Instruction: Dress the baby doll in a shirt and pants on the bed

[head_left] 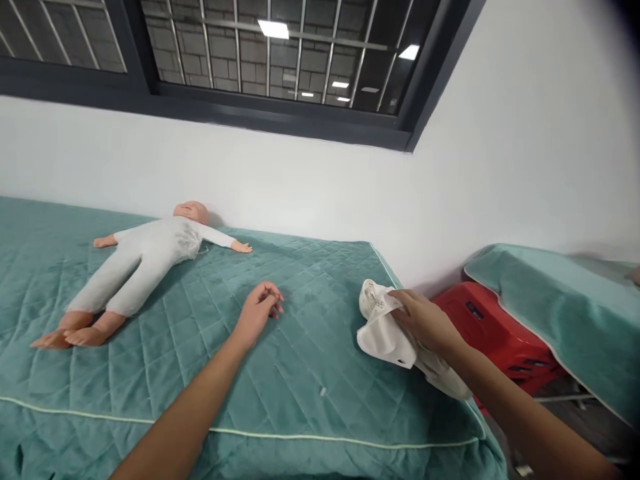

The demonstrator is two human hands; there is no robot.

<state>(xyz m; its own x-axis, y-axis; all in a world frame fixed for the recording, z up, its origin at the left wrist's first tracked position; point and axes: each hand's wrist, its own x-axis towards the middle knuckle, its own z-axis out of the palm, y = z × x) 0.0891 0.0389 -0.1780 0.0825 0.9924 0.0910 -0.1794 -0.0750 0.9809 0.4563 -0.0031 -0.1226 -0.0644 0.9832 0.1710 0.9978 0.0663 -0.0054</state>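
At the right of the green quilted cover, my right hand [425,323] is closed on a bunched white cloth garment [385,337]. Its upper end carries a small patterned part, and its lower end drapes over the cover's right edge. My left hand [257,310] hovers over the middle of the cover, fingers loosely curled in with nothing visible in them. A baby doll [155,250] in a white bodysuit lies on its back at the left, head toward the wall and arms spread. The doll's bare feet point to the lower left.
The green quilted cover [300,373] spreads across a bed-like surface, with a small white scrap [323,391] near its front. Red plastic stools [490,333] stand past the right edge, beside another surface with a green cover [575,307]. A barred window [280,60] is above.
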